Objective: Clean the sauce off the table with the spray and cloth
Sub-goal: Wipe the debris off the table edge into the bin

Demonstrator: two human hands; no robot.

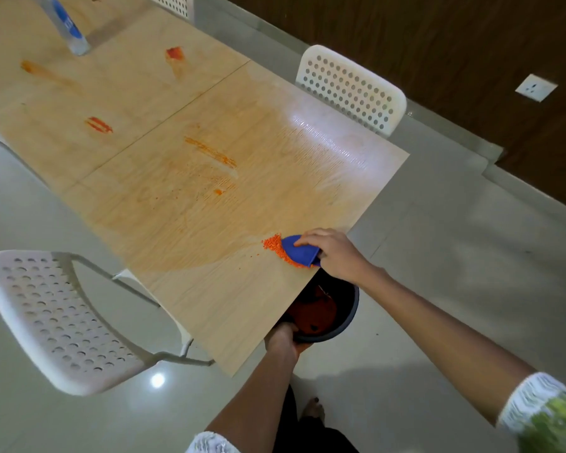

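My right hand (332, 253) holds a blue scraper (299, 250) flat against the wooden table (209, 207) near its right edge, with a small heap of orange grains (275, 245) against the scraper's blade. Below that edge my left hand (283, 336) grips the rim of a dark round bin (342, 318) that has reddish waste inside. Red and orange sauce streaks lie further up the table: one (209, 151) in the middle, one (98, 124) to the left, one (174, 53) near the far side. A wet smeared patch surrounds the middle streak. A clear bottle with a blue label (69, 27) stands at the far left.
A white perforated chair (56, 318) stands at the table's near left side and another (353, 89) at the far right. A grey tiled floor surrounds the table. A dark wooden wall with a white socket (536, 87) runs along the right.
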